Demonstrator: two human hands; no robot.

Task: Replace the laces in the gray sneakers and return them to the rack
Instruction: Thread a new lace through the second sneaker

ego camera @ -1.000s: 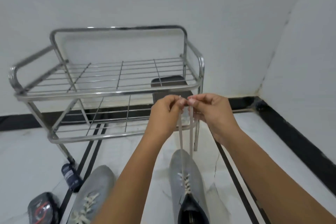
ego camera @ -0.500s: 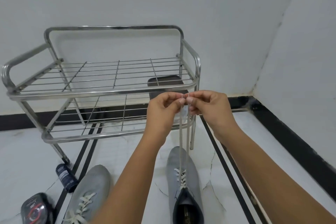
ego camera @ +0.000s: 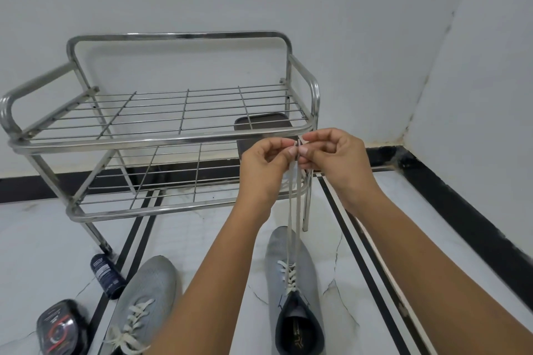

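Left hand [ego camera: 265, 164] and right hand [ego camera: 331, 158] are meeting fingertip to fingertip just off center toward 3 o'clock, each pinching an end of the lace [ego camera: 294, 210], whose two strands are running taut down to the right gray sneaker [ego camera: 291, 274], sitting on the floor [ego camera: 34, 239] at 6 o'clock. The laced left gray sneaker [ego camera: 144, 297] is lying at 7 o'clock beside a dark bottle [ego camera: 106, 275] and a black case [ego camera: 62, 326], with the rack [ego camera: 161, 138] standing at 10 o'clock.
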